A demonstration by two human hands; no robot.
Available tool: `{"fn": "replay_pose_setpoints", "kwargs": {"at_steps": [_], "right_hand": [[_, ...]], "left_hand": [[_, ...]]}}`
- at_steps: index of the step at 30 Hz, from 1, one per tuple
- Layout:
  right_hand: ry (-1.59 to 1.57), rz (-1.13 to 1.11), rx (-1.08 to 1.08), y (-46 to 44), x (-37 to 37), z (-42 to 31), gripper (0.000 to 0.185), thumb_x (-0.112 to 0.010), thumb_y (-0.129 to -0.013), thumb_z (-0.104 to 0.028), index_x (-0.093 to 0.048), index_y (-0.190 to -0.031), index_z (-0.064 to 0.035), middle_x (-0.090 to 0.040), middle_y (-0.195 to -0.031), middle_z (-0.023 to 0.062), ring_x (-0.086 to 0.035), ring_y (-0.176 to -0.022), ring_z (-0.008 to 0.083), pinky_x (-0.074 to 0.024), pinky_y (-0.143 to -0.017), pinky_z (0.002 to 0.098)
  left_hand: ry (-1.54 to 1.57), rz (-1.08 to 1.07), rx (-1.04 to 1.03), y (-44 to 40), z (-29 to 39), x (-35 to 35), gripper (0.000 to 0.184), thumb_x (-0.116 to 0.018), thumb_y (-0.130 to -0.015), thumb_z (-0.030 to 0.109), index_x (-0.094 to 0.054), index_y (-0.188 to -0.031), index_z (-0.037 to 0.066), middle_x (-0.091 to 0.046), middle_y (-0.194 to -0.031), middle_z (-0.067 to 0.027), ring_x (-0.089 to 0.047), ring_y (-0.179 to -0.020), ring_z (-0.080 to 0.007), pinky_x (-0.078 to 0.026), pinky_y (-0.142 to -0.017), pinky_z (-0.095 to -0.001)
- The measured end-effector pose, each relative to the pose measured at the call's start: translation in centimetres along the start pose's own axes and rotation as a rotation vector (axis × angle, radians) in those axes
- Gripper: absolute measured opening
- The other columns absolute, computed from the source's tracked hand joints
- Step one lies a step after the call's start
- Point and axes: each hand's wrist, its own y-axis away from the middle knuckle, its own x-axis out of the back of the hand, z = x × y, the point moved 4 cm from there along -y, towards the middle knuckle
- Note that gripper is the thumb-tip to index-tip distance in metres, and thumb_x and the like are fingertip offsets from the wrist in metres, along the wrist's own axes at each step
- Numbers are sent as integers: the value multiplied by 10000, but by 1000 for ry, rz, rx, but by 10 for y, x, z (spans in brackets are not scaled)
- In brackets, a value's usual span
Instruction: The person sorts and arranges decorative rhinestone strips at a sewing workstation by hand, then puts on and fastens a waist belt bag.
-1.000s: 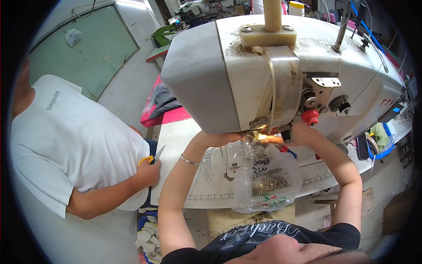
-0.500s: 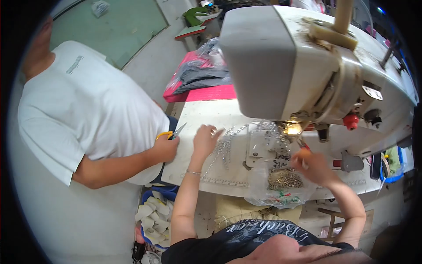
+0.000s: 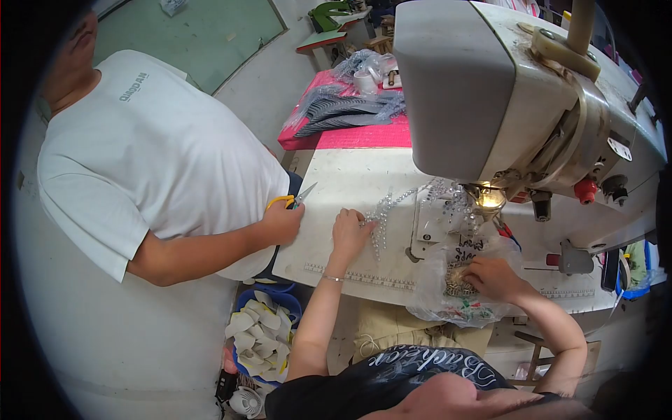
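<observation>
My left hand [image 3: 352,231] is closed at the left edge of a clear sparkling bead strand [image 3: 382,222], the thumb and fingertips pinching its end. The strand runs across the white sewing machine table to the needle area. My right hand [image 3: 495,278] has its fingers closed in a pile of small gold-coloured metal pieces [image 3: 458,283]. That pile lies in a clear plastic bag [image 3: 430,297] at the table's front edge; my fingertips are partly hidden. A red-and-blue-handled tool [image 3: 509,232] lies behind the bag.
The large sewing machine head [image 3: 455,91] overhangs the table, its lamp lit. On the left a person in a white shirt [image 3: 161,154] holds yellow-handled scissors [image 3: 281,201]. A blue tub [image 3: 297,302] of white pieces stands below. Wrapped fabric [image 3: 343,112] lies behind.
My right hand has moved down from beside the needle area into the metal pieces in the bag. My left hand stays by the bead strand. The camera view has shifted.
</observation>
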Motion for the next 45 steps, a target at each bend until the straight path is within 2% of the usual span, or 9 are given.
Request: {"fn": "replay_pose_setpoints", "kwargs": {"at_steps": [4, 7, 11, 14, 20, 23, 29, 32, 45], "right_hand": [[-182, 120, -73, 3, 14, -1, 110, -645, -831, -133, -662, -891, -42, -645, -793, 96, -633, -737, 269, -494, -665, 372], [-427, 227, -211, 8, 20, 6, 122, -641, -867, -135, -668, -923, -30, -667, -759, 74, -605, -633, 147, -479, -584, 287], [-946, 296, -374, 15, 27, 2, 160, -603, -919, -158, -650, -950, -8, -671, -774, 57, -486, -514, 46, -373, -453, 206], [-1155, 393, -411, 15, 35, -5, 151, -586, -931, -151, -620, -950, -5, -672, -770, 72, -424, -420, 42, -285, -368, 194], [-1404, 427, -423, 19, 33, -18, 142, -601, -912, -112, -647, -969, 9, -692, -823, 121, -419, -405, 47, -292, -365, 193], [-1411, 471, -403, 20, 32, -28, 133, -611, -897, -81, -659, -963, 23, -699, -850, 145, -435, -407, 54, -314, -374, 195], [-1128, 602, -321, 29, 37, -49, 227, -584, -907, -39, -556, -1126, 16, -659, -788, 74, -515, -513, 62, -389, -452, 203], [-700, 757, -79, 32, 28, -50, 257, -577, -905, -27, -489, -1144, 7, -633, -773, 66, -558, -576, 72, -432, -513, 209], [-335, 736, 91, 34, 26, -68, 208, -610, -829, 59, -530, -1015, 16, -662, -824, 126, -690, -682, 215, -527, -574, 286]], "left_hand": [[331, -101, 134, -5, -15, -9, 304, -731, -792, 264, -632, -900, -2, -627, -926, -127, -639, -837, -246, -506, -730, -358], [631, 58, 179, -6, -21, -7, 233, -713, -810, 187, -622, -905, -6, -651, -931, -121, -669, -827, -193, -522, -718, -318], [1025, 78, 3, -15, -20, -7, 202, -606, -891, 48, -529, -1069, -12, -640, -931, -108, -664, -857, -176, -526, -712, -285], [1289, -6, 38, -8, 22, 34, 183, -583, -918, 45, -523, -1077, -24, -601, -827, -56, -582, -700, -119, -493, -677, -252], [999, -240, -52, 26, 81, 74, 84, -589, -920, 75, -604, -966, 6, -563, -712, -1, -502, -639, -61, -392, -585, -206], [998, -487, -187, 57, 125, 76, 97, -597, -915, 86, -624, -992, 34, -578, -751, 5, -510, -645, -63, -402, -596, -210], [915, -668, -335, 77, 164, 61, 150, -604, -902, 125, -654, -987, 11, -569, -798, -15, -473, -649, -73, -387, -587, -235], [911, -694, -320, 85, 169, 56, 168, -613, -891, 147, -652, -970, 4, -562, -779, -25, -454, -635, -82, -377, -578, -244], [824, -648, -353, 104, 186, 60, 200, -612, -877, 183, -636, -952, 0, -580, -809, -96, -535, -638, -175, -426, -608, -297]]}}
